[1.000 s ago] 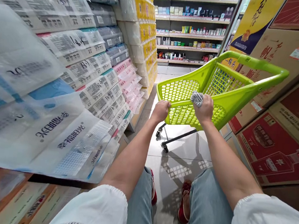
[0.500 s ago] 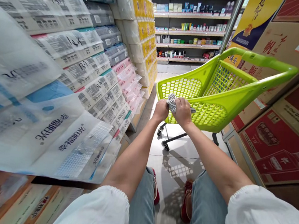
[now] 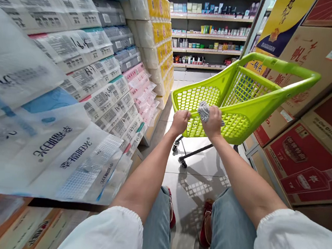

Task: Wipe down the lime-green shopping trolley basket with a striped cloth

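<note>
Nearest, 2 red shoes (image 3: pixel 205 225) stand on the glossy tiles (image 3: pixel 199 173) below the jeans. Ahead, the 2 hands sit just beside each other on the near rim of the green cart (image 3: pixel 265 101). The left hand (image 3: pixel 180 121) is clamped on the rim. The right hand (image 3: pixel 214 122) is closed around a striped cloth (image 3: pixel 204 111), pressed to the rim's top edge. Tissue packs (image 3: pixel 76 89) are stacked on the left and red boxes (image 3: pixel 312 166) on the right. Beyond the cart, shelves (image 3: pixel 209 37) carry small goods.
</note>
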The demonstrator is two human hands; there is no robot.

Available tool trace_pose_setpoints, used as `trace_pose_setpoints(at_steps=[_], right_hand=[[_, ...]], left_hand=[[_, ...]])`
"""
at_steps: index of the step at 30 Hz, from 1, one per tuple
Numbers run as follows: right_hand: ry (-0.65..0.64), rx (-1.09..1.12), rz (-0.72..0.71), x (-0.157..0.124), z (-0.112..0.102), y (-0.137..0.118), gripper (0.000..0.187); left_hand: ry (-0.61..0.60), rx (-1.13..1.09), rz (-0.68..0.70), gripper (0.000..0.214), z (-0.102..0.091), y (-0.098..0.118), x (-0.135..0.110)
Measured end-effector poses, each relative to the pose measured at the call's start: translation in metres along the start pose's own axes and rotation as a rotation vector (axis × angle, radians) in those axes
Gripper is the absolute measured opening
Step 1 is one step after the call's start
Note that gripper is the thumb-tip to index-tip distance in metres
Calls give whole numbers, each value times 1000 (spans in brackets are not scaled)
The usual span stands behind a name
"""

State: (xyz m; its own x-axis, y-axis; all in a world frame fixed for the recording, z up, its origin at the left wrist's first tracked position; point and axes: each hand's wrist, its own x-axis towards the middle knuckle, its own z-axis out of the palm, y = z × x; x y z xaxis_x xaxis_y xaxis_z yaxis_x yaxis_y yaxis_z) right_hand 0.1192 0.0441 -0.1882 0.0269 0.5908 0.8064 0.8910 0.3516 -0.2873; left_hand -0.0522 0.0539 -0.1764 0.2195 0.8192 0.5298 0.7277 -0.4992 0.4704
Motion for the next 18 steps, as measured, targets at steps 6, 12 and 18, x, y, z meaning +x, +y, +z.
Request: trace_pose_setpoints(at_steps=[6, 12, 18], right_hand=[[-161, 18, -133, -4, 7, -34, 30], [-77, 16, -132, 1, -6, 16, 32], [-27, -2, -79, -2, -20, 36, 28]], left_hand=[[18, -25, 13, 24, 0, -6, 2], [-20, -87, 22, 30, -8, -12, 4], [-86, -94, 29, 31, -23, -21, 6]])
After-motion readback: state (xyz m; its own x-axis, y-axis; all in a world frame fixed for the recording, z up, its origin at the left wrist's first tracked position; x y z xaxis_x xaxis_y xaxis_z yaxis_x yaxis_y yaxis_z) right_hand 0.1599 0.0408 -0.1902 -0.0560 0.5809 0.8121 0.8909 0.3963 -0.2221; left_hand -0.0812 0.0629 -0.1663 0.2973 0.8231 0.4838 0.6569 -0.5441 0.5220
